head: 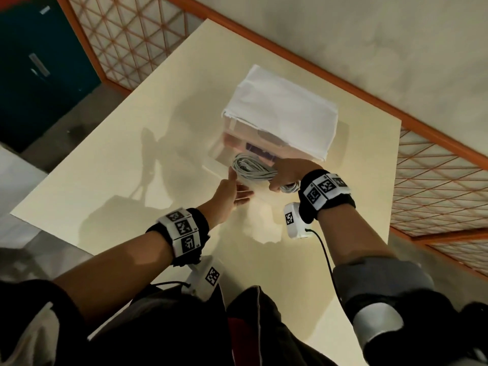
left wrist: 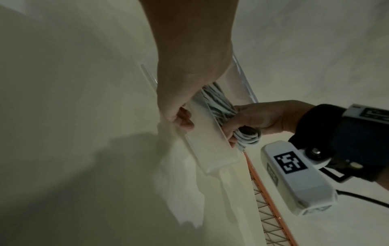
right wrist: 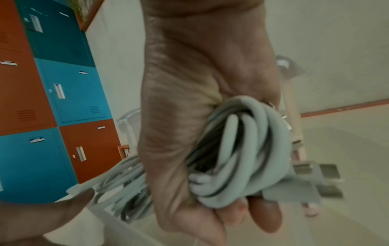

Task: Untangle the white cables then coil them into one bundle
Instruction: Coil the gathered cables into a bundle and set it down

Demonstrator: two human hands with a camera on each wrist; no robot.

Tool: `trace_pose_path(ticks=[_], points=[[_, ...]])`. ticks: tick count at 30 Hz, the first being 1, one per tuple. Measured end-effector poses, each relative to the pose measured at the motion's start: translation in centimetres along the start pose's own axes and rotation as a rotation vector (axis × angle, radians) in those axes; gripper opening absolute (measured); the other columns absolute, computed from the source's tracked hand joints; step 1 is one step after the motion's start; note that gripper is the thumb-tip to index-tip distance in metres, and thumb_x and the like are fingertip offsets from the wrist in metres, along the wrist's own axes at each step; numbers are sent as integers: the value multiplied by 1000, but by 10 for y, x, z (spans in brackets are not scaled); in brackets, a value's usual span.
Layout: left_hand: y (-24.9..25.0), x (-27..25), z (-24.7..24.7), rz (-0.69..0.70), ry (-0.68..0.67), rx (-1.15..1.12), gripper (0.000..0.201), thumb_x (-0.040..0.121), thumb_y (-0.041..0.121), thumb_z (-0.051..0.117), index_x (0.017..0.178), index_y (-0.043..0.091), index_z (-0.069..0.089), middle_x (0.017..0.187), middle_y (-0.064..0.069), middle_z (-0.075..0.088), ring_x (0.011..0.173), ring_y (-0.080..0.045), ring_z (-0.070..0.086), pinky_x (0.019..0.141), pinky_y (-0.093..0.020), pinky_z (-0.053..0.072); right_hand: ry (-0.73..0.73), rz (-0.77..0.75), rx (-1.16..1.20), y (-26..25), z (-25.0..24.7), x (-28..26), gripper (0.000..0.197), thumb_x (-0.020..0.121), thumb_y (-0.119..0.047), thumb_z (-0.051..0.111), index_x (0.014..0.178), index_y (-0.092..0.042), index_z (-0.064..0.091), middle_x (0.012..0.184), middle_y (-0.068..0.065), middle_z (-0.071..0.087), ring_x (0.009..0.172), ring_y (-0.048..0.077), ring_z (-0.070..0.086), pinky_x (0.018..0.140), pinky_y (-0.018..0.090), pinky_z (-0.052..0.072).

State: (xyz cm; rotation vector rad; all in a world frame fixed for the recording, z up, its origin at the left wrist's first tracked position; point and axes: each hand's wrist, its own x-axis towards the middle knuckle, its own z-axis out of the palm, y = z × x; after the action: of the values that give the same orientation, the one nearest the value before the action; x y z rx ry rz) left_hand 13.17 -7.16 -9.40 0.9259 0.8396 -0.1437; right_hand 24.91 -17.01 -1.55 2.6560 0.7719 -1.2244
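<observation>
A coiled bundle of white cables (head: pixel 252 167) (left wrist: pixel 220 104) (right wrist: pixel 238 149) hangs partly inside a clear plastic tray (head: pixel 220 157) (left wrist: pixel 210 149) on the cream table (head: pixel 126 159). My right hand (head: pixel 287 175) (left wrist: pixel 265 118) (right wrist: pixel 189 116) grips one end of the coil in its fist, and the loops stick out past the fingers. On the tray's near rim my left hand (head: pixel 231 192) (left wrist: pixel 185 79) pinches the wall, thumb up beside the coil and fingers outside. The cable ends are hidden within the loops.
A box covered with white cloth (head: pixel 282 109) stands just behind the tray. Orange lattice panels (head: pixel 435 186) border the table at the right and back. Blue and orange lockers (right wrist: pixel 71 93) stand off to the left.
</observation>
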Motion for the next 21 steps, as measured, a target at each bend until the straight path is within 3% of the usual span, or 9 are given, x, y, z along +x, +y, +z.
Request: trace_pose_path(ticks=[2, 4, 5, 9, 13, 16, 17, 19, 21], points=[[-1, 2, -1, 2, 0, -9, 58, 97, 52, 23, 107, 0, 46, 93, -13, 60, 77, -19, 63, 66, -29, 51, 6, 10, 15, 1, -1, 4, 26, 68, -15, 63, 53, -16, 42, 36, -6, 42, 32, 10, 36, 54, 26, 32], [-1, 2, -1, -2, 12, -22, 54, 97, 51, 24, 96, 3, 47, 88, -12, 59, 76, -20, 63, 68, -29, 52, 29, 14, 39, -1, -3, 6, 14, 68, -20, 66, 71, -14, 54, 58, -3, 49, 51, 14, 44, 57, 26, 35], [-1, 2, -1, -4, 19, -28, 52, 97, 51, 25, 93, 4, 47, 87, -11, 58, 76, -20, 63, 68, -30, 52, 30, 11, 57, -1, -5, 7, 19, 68, -22, 67, 79, -12, 56, 64, -1, 51, 56, 16, 45, 58, 26, 35], [-1, 2, 1, -14, 30, -40, 54, 97, 50, 24, 108, 1, 42, 91, -11, 57, 77, -20, 63, 67, -29, 52, -13, 8, 144, 1, -8, 8, 18, 66, -25, 70, 74, -12, 61, 60, -1, 57, 55, 19, 50, 56, 27, 40], [-2, 4, 3, -13, 49, -51, 56, 97, 50, 26, 113, 0, 42, 100, -15, 57, 76, -21, 64, 65, -30, 53, 13, 9, 168, -9, -5, 15, 21, 65, -30, 69, 73, -13, 60, 61, -7, 61, 62, 19, 50, 65, 30, 40], [-2, 5, 2, -15, 47, -61, 53, 98, 48, 27, 112, -1, 43, 92, -14, 57, 74, -21, 64, 64, -29, 55, -25, -44, 277, -19, 3, 24, 48, 68, -31, 67, 111, -11, 63, 101, 5, 66, 82, 21, 58, 71, 31, 45], [-1, 5, 1, -17, 41, -66, 51, 98, 47, 27, 110, 0, 43, 90, -14, 57, 73, -21, 64, 64, -28, 56, -20, -30, 301, -20, 6, 27, 50, 70, -31, 66, 115, -10, 62, 104, 6, 65, 86, 22, 59, 74, 32, 47], [-1, 6, 0, -22, 24, -79, 49, 99, 45, 27, 108, 0, 43, 89, -14, 56, 74, -21, 64, 66, -27, 56, -23, 36, 321, -18, 13, 31, 40, 70, -33, 65, 102, -9, 63, 94, 5, 65, 84, 21, 59, 75, 31, 47], [0, 5, -1, -25, 16, -86, 46, 99, 44, 27, 101, 1, 44, 88, -14, 56, 75, -23, 63, 71, -28, 55, -34, 110, 329, -13, 16, 34, 27, 70, -34, 66, 83, -10, 60, 80, 3, 61, 73, 20, 54, 66, 29, 44]])
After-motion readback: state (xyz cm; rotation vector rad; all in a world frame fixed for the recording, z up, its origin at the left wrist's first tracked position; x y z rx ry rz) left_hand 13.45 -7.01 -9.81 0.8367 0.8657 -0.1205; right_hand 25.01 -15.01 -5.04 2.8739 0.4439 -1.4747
